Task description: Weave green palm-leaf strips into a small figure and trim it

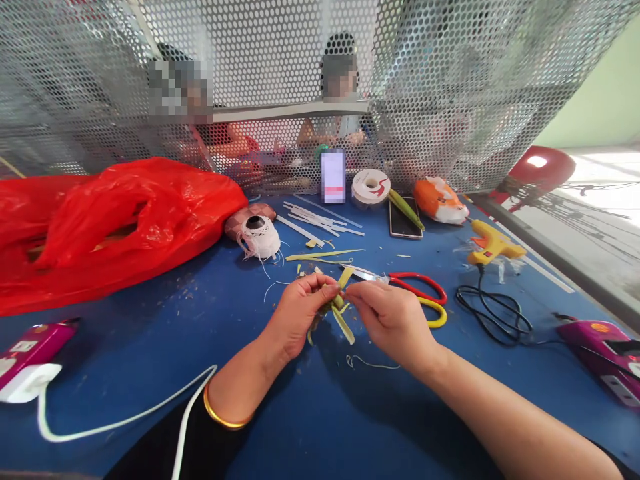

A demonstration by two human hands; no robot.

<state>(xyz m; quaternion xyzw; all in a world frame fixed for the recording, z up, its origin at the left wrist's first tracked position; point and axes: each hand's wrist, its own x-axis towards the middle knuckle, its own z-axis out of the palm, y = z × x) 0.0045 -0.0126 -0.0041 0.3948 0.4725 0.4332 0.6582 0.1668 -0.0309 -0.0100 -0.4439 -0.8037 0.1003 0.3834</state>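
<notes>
Near the middle of the blue table, my left hand (303,308) is closed around a small bundle of yellow-green leaf strips (343,325), with loose strip ends sticking out above and below. My right hand (387,319) meets it from the right, thumb and fingertips pinched together against the bundle. What sits in that pinch is too small to make out. Just behind the right hand lie scissors (417,287) with one red and one yellow handle, their blades pointing left. A long pale leaf strip (325,255) lies beyond my hands.
White strips (315,220), a ball of white thread (263,241), a ribbon spool (371,189) and a lit phone (333,177) lie behind. A yellow glue gun (495,243) with black cord is right. A red plastic bag (150,200) fills the left, near a white cable (135,419). Perforated mesh stands behind.
</notes>
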